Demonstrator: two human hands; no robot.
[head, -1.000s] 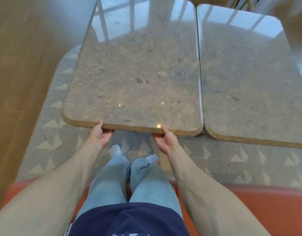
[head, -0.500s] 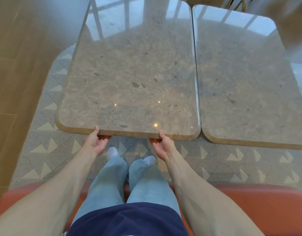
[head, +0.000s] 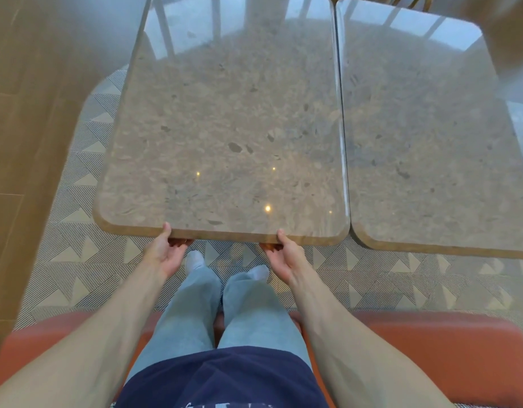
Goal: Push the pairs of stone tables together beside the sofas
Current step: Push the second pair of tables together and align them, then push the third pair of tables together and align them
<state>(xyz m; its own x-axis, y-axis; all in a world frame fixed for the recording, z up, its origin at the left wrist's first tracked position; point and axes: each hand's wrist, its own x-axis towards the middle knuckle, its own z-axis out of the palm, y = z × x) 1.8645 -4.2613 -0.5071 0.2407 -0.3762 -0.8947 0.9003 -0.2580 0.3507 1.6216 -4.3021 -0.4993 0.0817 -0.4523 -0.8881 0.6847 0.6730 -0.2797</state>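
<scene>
The white print on the navy shirt is cut off, unreadable.

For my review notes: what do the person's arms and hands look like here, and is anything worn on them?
Both forearms are bare up to the frame's edge: no sleeves, gloves, watch or bands in view. The left hand and right hand show no rings on the visible parts, though the fingertips are hidden under the table edge. Lower down, light blue trousers and a dark navy top show.
</scene>
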